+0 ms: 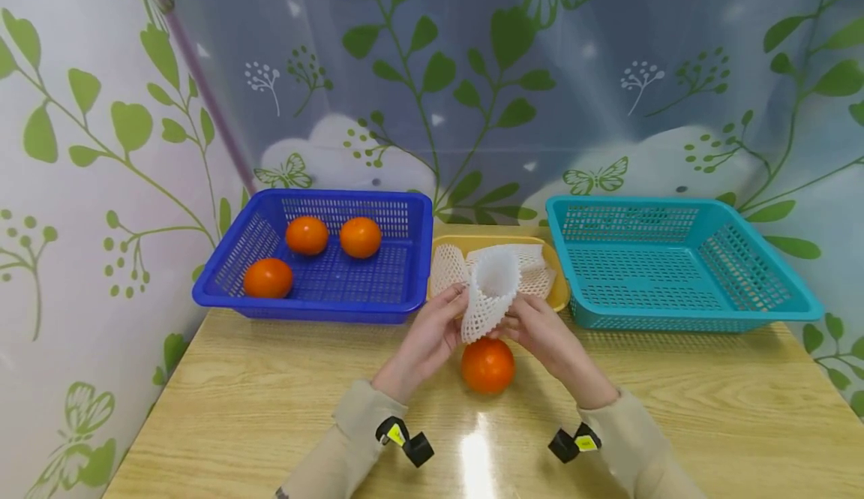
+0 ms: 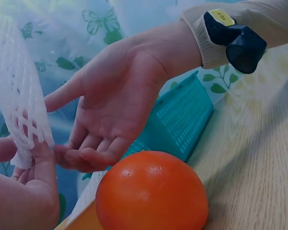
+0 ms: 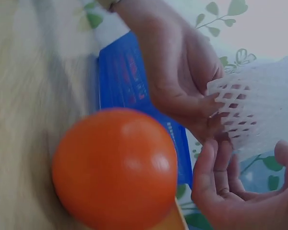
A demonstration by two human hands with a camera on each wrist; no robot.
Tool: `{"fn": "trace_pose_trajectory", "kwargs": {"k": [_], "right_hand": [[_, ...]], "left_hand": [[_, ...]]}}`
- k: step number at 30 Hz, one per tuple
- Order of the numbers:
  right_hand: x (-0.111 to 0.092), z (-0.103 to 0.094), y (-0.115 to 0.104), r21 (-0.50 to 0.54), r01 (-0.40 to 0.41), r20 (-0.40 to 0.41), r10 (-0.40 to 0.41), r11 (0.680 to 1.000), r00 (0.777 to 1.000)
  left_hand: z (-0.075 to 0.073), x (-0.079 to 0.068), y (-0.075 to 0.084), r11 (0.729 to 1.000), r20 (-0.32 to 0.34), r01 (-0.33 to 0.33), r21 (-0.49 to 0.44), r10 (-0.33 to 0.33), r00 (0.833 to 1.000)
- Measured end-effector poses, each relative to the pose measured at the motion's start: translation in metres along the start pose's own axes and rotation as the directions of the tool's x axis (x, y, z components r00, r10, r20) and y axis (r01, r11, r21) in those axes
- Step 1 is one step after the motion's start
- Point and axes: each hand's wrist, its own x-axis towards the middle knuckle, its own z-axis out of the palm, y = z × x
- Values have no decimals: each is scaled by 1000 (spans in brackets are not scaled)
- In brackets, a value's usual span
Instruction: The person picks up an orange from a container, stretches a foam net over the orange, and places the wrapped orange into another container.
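White foam-net sleeve (image 1: 484,320) is up off the table (image 1: 270,401), held btwn both hands, wide mouth facing up. L hand (image 1: 435,326) pinches the mesh near its narrow end, thumb against fingers. R hand (image 1: 540,326) is looser: thumb at the mesh, fingers half-bent and spread apart from it, so no firm pinch there AFAICT. Loose fruit (image 1: 487,366), orange & round, sits on the table just on the wearer's side of the sleeve; wrist views show a gap btwn them.

Step in hand looks like opening the sleeve up. To do it well: keep L pinch light, work R thumb inside the rim, stretch evenly all round, don't yank one strand, as thin mesh could tear. Prob. best to have the mouth fully round before it goes near the fruit, & mind elbowing the fruit, which could roll.

Containers: blue basket (image 1: 337,308) on the L has 3 orange fruits (image 1: 361,237), two toward the back, one front-left. Yellow tray (image 1: 562,290), mid, holds more white sleeves (image 1: 536,283), partly hidden by the held one. Teal basket (image 1: 695,316) on the R shows its slotted floor.
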Motion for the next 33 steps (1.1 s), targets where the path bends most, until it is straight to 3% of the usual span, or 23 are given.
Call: {"fn": "trace_pose_trajectory", "kwargs": {"k": [5, 11, 17, 21, 26, 33], "right_hand": [[2, 0, 2, 147, -30, 77, 19, 989, 997], [2, 0, 2, 195, -26, 56, 16, 981, 998], [-2, 0, 3, 326, 42, 7, -47, 945, 999], [-6, 0, 4, 404, 34, -20, -29, 914, 999], [-11, 0, 7, 416, 7, -52, 16, 909, 998], [-22, 0, 18, 328, -46, -103, 85, 944, 991]], "left_hand": [[0, -1, -1, 998, 26, 6, 66, -8, 1000], [1, -2, -1, 991, 4, 21, 133, -22, 1000], [3, -4, 5, 999, -18, 37, -14, -38, 999], [0, -9, 8, 995, 30, 51, -85, -49, 998], [-8, -15, 3, 987, 70, 113, -114, -106, 992], [-18, -17, -13, 978, -17, 189, -84, -191, 981]]}}
